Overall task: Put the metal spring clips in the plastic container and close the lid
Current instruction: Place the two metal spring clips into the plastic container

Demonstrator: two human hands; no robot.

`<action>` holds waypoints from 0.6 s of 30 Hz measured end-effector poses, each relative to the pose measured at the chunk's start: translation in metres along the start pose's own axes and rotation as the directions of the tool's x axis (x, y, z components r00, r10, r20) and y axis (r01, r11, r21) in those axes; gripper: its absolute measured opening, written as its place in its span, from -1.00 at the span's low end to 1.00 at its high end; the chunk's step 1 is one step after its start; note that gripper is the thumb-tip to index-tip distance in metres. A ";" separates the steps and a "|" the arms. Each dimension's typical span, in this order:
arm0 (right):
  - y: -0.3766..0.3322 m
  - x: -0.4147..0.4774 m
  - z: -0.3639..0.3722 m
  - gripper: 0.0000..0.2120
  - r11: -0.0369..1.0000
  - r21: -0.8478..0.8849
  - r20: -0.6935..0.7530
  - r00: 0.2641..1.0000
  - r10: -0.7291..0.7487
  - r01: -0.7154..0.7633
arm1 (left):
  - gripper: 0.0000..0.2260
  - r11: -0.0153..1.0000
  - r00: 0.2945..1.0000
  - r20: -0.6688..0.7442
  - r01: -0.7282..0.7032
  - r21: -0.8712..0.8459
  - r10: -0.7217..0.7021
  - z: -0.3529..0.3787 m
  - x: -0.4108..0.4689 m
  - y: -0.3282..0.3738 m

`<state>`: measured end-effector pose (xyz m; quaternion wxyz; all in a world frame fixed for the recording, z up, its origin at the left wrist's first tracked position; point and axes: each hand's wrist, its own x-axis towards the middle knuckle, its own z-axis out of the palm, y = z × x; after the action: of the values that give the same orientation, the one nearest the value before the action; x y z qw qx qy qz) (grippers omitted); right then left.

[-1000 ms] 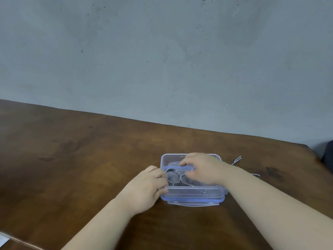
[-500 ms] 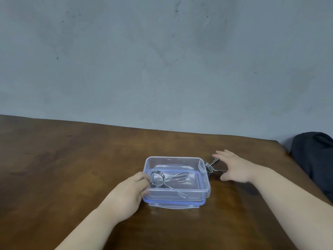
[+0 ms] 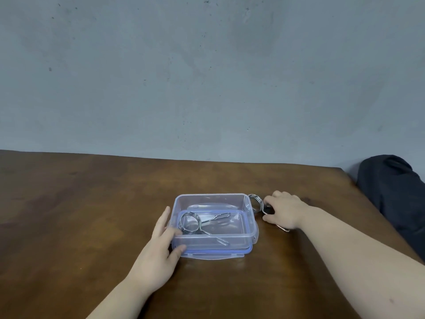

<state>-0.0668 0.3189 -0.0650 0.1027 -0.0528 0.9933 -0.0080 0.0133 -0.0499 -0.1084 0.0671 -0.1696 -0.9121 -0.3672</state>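
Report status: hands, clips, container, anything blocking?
Left hand flat against container, steadying. Right hand closing on second clip on table, grip unconfirmed. First clip inside. Container sits on its lid. Nothing blocking.

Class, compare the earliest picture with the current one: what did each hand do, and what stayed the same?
The right hand left the container, moved right, and now closes on the second spring clip lying on the table. The first spring clip was let go inside the container. The left hand still steadies the container's left side; the lid stays underneath.
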 end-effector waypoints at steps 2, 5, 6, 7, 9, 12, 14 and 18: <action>0.003 -0.004 0.006 -0.65 0.996 0.059 -0.036 0.997 0.062 -0.060 | -0.73 1.000 1.000 -0.002 -0.015 -0.022 0.015 0.001 0.000 0.002; 0.006 -0.014 0.012 -0.76 0.939 0.309 -0.051 0.983 0.175 -0.151 | -0.61 0.999 0.999 -0.009 -0.041 -0.023 0.041 0.001 -0.001 0.004; 0.006 -0.019 0.012 -0.81 0.903 0.397 -0.054 0.979 0.199 -0.162 | -0.60 0.999 0.999 -0.012 -0.040 -0.015 0.039 0.002 -0.002 0.004; 0.005 -0.023 0.010 -0.88 0.867 0.472 -0.066 0.974 0.216 -0.160 | -0.59 0.999 0.999 -0.013 -0.033 -0.009 0.033 0.002 -0.002 0.005; -0.001 -0.030 -0.002 -0.94 0.795 0.596 -0.134 0.963 0.232 -0.108 | -0.60 1.000 1.000 -0.016 -0.011 -0.009 0.011 0.002 -0.003 0.005; -0.029 -0.038 -0.043 -0.84 0.672 0.732 -0.328 0.922 0.205 0.110 | -0.63 1.000 0.999 -0.025 0.024 -0.019 -0.024 0.002 -0.004 0.006; -0.057 -0.044 -0.072 -0.82 0.632 0.728 -0.400 0.913 0.075 0.267 | -0.64 0.999 0.999 -0.029 0.034 -0.016 -0.035 0.002 -0.003 0.005; -0.108 -0.044 -0.087 -0.81 0.779 0.496 -0.257 0.922 -0.289 0.383 | -0.64 0.998 0.998 -0.022 0.060 -0.020 -0.061 0.001 -0.003 0.005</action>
<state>-0.0310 0.2164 0.0321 0.0267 -0.1976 0.9301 -0.3085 0.0184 -0.0463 -0.1067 0.0647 -0.1383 -0.9124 -0.3797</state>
